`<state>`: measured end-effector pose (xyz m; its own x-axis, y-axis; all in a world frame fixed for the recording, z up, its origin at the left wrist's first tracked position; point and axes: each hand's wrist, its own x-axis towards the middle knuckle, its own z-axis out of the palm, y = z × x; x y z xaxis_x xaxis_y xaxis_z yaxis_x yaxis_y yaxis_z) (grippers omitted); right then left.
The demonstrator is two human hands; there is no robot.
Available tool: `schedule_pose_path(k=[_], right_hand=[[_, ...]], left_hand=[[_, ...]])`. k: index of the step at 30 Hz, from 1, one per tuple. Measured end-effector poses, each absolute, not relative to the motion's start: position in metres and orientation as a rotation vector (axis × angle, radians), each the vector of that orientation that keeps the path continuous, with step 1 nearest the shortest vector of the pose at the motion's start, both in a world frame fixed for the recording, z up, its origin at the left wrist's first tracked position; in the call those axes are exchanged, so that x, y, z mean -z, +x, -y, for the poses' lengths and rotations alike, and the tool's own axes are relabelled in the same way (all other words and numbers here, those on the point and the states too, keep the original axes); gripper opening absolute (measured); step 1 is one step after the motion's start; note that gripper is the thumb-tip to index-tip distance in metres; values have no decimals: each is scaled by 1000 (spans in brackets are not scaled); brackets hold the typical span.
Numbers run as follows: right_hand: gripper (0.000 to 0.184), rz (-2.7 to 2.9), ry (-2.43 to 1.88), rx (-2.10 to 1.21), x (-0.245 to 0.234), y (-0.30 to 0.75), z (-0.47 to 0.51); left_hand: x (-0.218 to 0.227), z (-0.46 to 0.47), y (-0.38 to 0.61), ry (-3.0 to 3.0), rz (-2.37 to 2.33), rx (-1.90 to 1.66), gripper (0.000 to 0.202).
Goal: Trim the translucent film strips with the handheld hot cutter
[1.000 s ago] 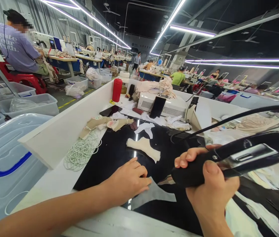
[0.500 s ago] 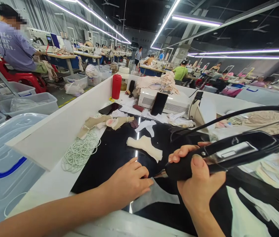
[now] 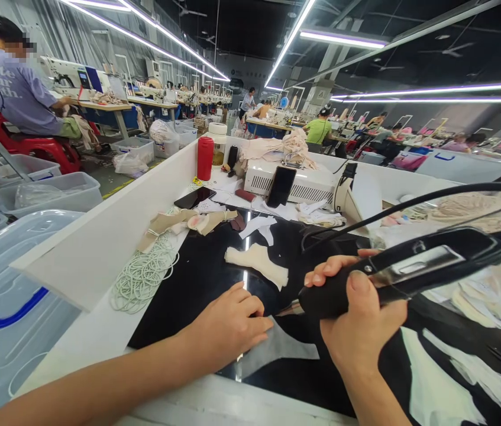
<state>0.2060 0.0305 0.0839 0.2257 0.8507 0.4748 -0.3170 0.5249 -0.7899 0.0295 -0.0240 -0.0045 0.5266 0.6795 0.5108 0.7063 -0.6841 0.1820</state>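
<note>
- A right hand [image 3: 361,316] wraps tightly around a black tool [image 3: 432,260], its metal tip [image 3: 292,309] near a grey piece [image 3: 283,350] on the black board [image 3: 199,284];
- the left hand [image 3: 232,322] touches the piece's edge, seemingly steadying it; whether it pinches cannot be told;
- that hand covers part of the piece; the tool's far end is indistinct.

Left forearm [image 3: 112,378] bare; right forearm [image 3: 374,395] bare; fingers [image 3: 252,306] bare, round-tipped.
</note>
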Motion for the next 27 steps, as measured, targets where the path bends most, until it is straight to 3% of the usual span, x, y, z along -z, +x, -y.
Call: schedule_pose_path(k=[7,11,15,21,23,26,27], right_hand=[[49,1128,-784,-713,-90,230,-33],[40,1252,-1071,-399,-94,256,-32],[45,1304,-1311,-195,-104,276,-28],[74,1124,-1035,-260,-94,280,-18],[56,1164,-951,-89,-81,278,-14],[17,1690,-972,19,-53,272,-9],[17,1916,-951,-32,-43,268,-9]], left_hand=[[-2,22,25,-2723,1539,974,16],[-4,20,22,-2741,1693,972,12],[-6,17,21,-2766,1723,975,9],[-8,15,17,-2811,1720,981,13],[-8,14,16,-2817,1708,989,12],[-8,13,15,-2821,1690,1000,13],[-7,12,15,-2821,1687,1003,13]])
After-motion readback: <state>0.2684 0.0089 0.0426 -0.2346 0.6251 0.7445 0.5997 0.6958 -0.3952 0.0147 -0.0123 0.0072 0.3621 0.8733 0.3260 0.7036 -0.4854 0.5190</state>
